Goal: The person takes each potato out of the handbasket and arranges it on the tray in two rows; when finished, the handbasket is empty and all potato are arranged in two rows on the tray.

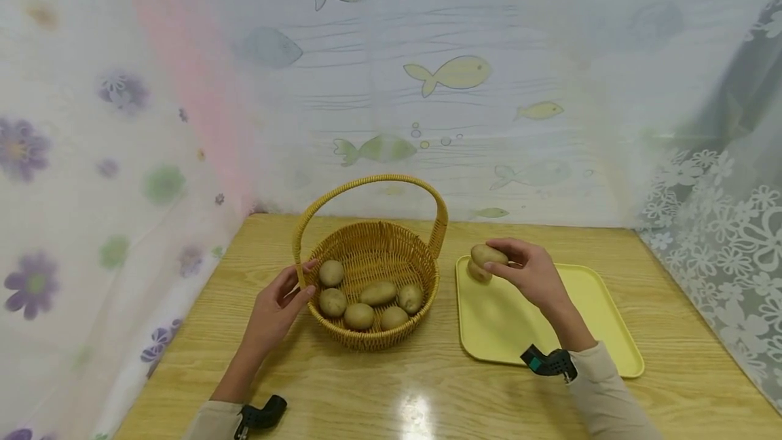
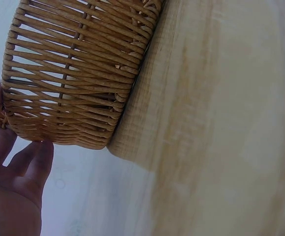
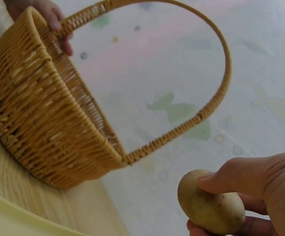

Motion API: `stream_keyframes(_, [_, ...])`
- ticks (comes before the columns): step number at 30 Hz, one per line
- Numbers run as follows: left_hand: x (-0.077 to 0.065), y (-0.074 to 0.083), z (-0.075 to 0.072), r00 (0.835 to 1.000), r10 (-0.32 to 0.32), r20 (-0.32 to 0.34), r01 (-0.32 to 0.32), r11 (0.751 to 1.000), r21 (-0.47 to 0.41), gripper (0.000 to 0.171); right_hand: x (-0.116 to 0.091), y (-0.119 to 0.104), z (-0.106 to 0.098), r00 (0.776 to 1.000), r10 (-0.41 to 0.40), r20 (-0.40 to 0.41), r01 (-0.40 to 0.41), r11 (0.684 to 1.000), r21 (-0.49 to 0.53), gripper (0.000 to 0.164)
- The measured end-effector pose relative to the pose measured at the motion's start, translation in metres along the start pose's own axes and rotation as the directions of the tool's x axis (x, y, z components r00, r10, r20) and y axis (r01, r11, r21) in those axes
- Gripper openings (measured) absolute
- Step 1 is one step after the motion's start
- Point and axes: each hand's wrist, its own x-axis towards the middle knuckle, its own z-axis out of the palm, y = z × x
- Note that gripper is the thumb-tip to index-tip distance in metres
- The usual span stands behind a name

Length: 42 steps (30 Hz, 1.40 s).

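Note:
A wicker basket (image 1: 379, 341) with a tall arched handle stands on the table, with several potatoes (image 1: 359, 316) lying mostly along its near and left sides. My left hand (image 1: 276, 309) grips the basket's left rim at the foot of the handle, thumb over the edge; the left wrist view shows its fingers (image 2: 39, 162) against the woven wall. Between thumb and fingers my right hand (image 1: 530, 273) pinches a potato (image 3: 211, 202) above the yellow tray (image 1: 501, 331). Another potato (image 1: 479, 272) sits at the tray's far left corner, partly covered by the held one.
The wooden table (image 1: 366, 392) carries the basket on the left and the tray to its right, with a narrow gap between them. Behind stands a pale curtain (image 1: 379, 39) printed with fish; flowered and lace curtains hang at the sides.

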Motion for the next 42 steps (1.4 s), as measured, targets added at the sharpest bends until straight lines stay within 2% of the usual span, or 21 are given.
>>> stream_keyframes(11, [-0.004,0.001,0.000,1.000,-0.012,0.004,0.012,1.000,-0.013,0.040,-0.002,0.018,-0.011,0.997,0.054,-0.051,-0.056,0.998,-0.043,0.046])
stream_keyframes(16, [-0.002,0.000,0.001,1.000,-0.021,-0.001,0.021,1.000,0.017,0.039,-0.002,0.025,-0.016,0.994,0.072,-0.077,-0.077,0.996,-0.054,0.046])
stream_keyframes(27, [0.000,-0.001,0.000,1.000,0.007,0.007,-0.007,1.000,0.020,0.040,-0.004,0.040,-0.022,0.990,0.127,-0.062,-0.128,0.991,-0.023,0.051])
stream_keyframes(42, [0.000,0.003,-0.001,1.000,-0.007,0.004,0.007,1.000,0.024,0.043,0.000,0.064,-0.022,0.984,0.165,-0.071,-0.172,0.979,-0.108,0.048])
